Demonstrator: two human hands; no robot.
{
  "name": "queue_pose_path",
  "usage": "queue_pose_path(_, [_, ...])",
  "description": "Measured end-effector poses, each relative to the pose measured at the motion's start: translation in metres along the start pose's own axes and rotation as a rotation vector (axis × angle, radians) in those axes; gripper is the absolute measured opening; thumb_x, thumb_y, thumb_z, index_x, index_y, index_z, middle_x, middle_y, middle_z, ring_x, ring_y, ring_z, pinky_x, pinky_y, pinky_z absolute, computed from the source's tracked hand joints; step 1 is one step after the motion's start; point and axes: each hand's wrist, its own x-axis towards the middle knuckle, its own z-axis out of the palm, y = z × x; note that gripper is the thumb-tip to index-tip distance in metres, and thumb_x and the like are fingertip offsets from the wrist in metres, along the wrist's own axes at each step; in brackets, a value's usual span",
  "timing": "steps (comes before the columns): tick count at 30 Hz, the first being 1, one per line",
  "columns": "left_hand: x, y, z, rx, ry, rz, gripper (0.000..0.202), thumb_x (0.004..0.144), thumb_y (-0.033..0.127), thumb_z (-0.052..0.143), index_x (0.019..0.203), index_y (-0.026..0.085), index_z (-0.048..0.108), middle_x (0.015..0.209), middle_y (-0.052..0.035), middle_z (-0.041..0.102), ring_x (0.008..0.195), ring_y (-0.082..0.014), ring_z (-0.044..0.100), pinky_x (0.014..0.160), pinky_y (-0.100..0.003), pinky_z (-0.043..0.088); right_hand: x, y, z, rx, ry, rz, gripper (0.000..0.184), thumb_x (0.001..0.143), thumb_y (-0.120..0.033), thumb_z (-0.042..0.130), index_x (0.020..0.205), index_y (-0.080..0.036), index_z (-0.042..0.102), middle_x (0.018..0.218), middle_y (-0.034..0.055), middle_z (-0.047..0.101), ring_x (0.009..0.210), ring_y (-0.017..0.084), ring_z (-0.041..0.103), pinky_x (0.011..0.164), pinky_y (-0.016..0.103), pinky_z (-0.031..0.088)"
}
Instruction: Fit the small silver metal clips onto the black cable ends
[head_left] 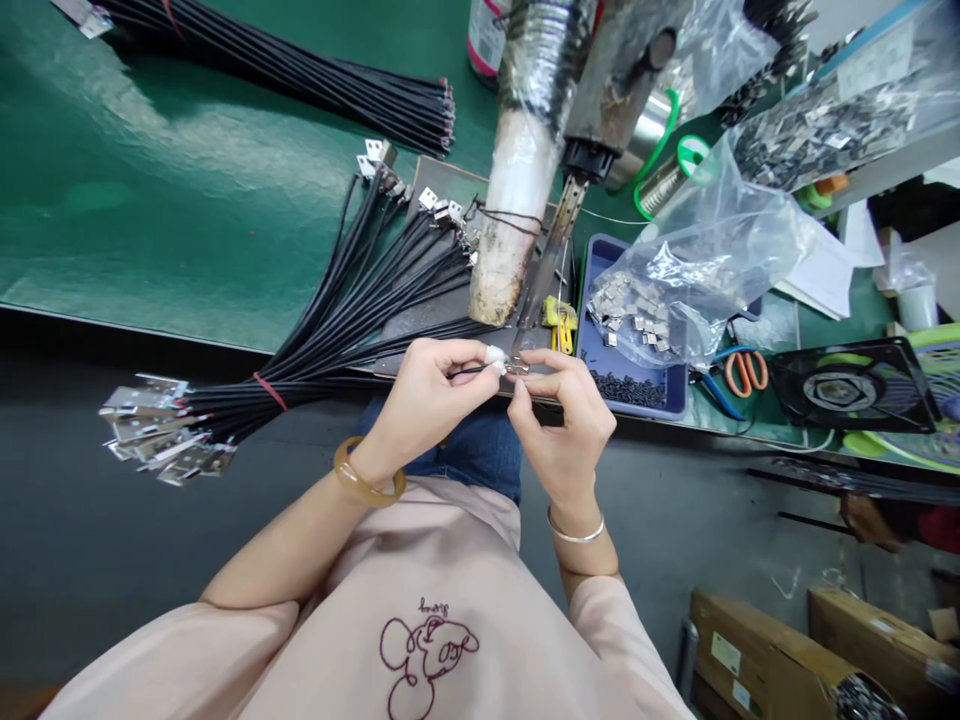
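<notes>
Wire end sits pinched in my left grip, closed on it just over the counter edge. My right grip is closed on a small metal clip, touching the wire's tip. Cable bundle crowds the left; blue tray lies close on the right; open room lies below, over my lap.

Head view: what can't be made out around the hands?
All in the head view:
- Clip pinched by right hand: too small, and the fingers partly cover it.
- Cable end in left hand: hidden by the fingertips.
- Bag contents: blurred by glare on the plastic.
- Box: cut off by the bottom edge.
</notes>
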Motion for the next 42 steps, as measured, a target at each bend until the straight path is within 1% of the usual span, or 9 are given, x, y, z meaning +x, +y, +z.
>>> queue_pose_path(5, [0.0, 0.0022, 0.0001, -0.028, -0.005, -0.012, 0.009, 0.074, 0.022, 0.071, 0.068, 0.015, 0.072, 0.056, 0.0007, 0.061, 0.057, -0.013, 0.059, 0.055, -0.022, 0.048, 0.0012, -0.0013, 0.0005, 0.001, -0.001, 0.018, 0.015, 0.086, -0.009, 0.063, 0.082, -0.022, 0.06, 0.096, 0.0031, 0.074, 0.094, 0.017, 0.072, 0.081, 0.033, 0.061])
queue_pose_path(10, [-0.0023, 0.006, -0.0013, -0.15, -0.015, -0.056, 0.007, 0.071, 0.019, 0.073, 0.075, 0.013, 0.07, 0.065, -0.0006, 0.068, 0.064, -0.0128, 0.066, 0.063, -0.021, 0.054, 0.0008, -0.0012, -0.0023, 0.149, -0.026, 0.17, 0.012, 0.088, -0.011, 0.065, 0.081, -0.021, 0.063, 0.094, 0.0016, 0.073, 0.083, 0.013, 0.071, 0.065, 0.024, 0.061])
queue_pose_path(12, [-0.0034, 0.0078, -0.0028, -0.186, -0.05, -0.052, 0.005, 0.072, 0.018, 0.073, 0.073, 0.013, 0.071, 0.07, -0.0023, 0.071, 0.069, -0.0135, 0.068, 0.068, -0.021, 0.056, 0.0015, -0.0005, -0.0036, 0.193, -0.053, 0.195, 0.012, 0.088, -0.012, 0.065, 0.079, -0.021, 0.064, 0.091, 0.0012, 0.072, 0.08, 0.012, 0.071, 0.063, 0.023, 0.061])
queue_pose_path(15, [-0.0048, 0.0092, -0.0043, -0.189, -0.071, -0.043, 0.005, 0.073, 0.018, 0.072, 0.073, 0.013, 0.073, 0.074, -0.0037, 0.074, 0.071, -0.0136, 0.069, 0.069, -0.021, 0.057, 0.0029, 0.0007, -0.0045, 0.138, -0.06, 0.13, 0.013, 0.087, -0.012, 0.066, 0.077, -0.021, 0.064, 0.089, 0.0011, 0.072, 0.082, 0.014, 0.07, 0.067, 0.026, 0.06])
queue_pose_path(19, [-0.0052, 0.0073, -0.0019, -0.156, -0.011, -0.053, 0.008, 0.071, 0.02, 0.074, 0.075, 0.013, 0.075, 0.076, -0.0046, 0.075, 0.07, -0.0148, 0.069, 0.065, -0.021, 0.057, 0.0037, 0.0016, -0.0025, 0.036, -0.033, 0.028, 0.014, 0.087, -0.011, 0.065, 0.078, -0.022, 0.063, 0.088, 0.0007, 0.073, 0.083, 0.014, 0.07, 0.074, 0.029, 0.059])
queue_pose_path(23, [-0.0046, 0.0052, 0.0029, -0.134, 0.022, -0.028, 0.01, 0.073, 0.021, 0.072, 0.075, 0.013, 0.076, 0.076, -0.0044, 0.076, 0.07, -0.015, 0.069, 0.064, -0.021, 0.057, 0.0048, 0.0019, 0.0012, -0.027, -0.01, -0.025, 0.015, 0.088, -0.01, 0.064, 0.079, -0.023, 0.062, 0.09, 0.001, 0.073, 0.083, 0.014, 0.071, 0.076, 0.029, 0.058])
queue_pose_path(29, [-0.0047, 0.0069, 0.0038, -0.114, 0.068, -0.012, 0.009, 0.073, 0.021, 0.072, 0.076, 0.013, 0.075, 0.076, -0.0046, 0.075, 0.07, -0.0139, 0.068, 0.064, -0.019, 0.056, 0.0074, 0.0022, 0.0028, -0.055, 0.018, -0.068, 0.016, 0.087, -0.009, 0.066, 0.08, -0.023, 0.062, 0.09, 0.0002, 0.073, 0.082, 0.013, 0.071, 0.074, 0.026, 0.058])
queue_pose_path(36, [-0.0063, 0.0014, 0.003, -0.06, 0.022, -0.015, 0.008, 0.075, 0.021, 0.069, 0.076, 0.014, 0.072, 0.066, -0.0014, 0.067, 0.059, -0.0103, 0.059, 0.054, -0.018, 0.047, 0.0008, 0.0046, 0.0027, -0.065, -0.014, -0.097, 0.017, 0.086, -0.007, 0.065, 0.082, -0.023, 0.06, 0.092, 0.0011, 0.074, 0.081, 0.012, 0.071, 0.072, 0.024, 0.058])
queue_pose_path(42, [-0.0062, -0.0003, 0.004, -0.05, -0.001, -0.026, 0.011, 0.077, 0.024, 0.068, 0.078, 0.014, 0.071, 0.065, -0.0002, 0.063, 0.058, -0.0092, 0.056, 0.055, -0.017, 0.046, 0.0007, 0.0064, 0.0005, -0.047, -0.022, -0.092, 0.016, 0.088, -0.008, 0.064, 0.084, -0.023, 0.06, 0.093, 0.0022, 0.074, 0.083, 0.012, 0.071, 0.072, 0.025, 0.059])
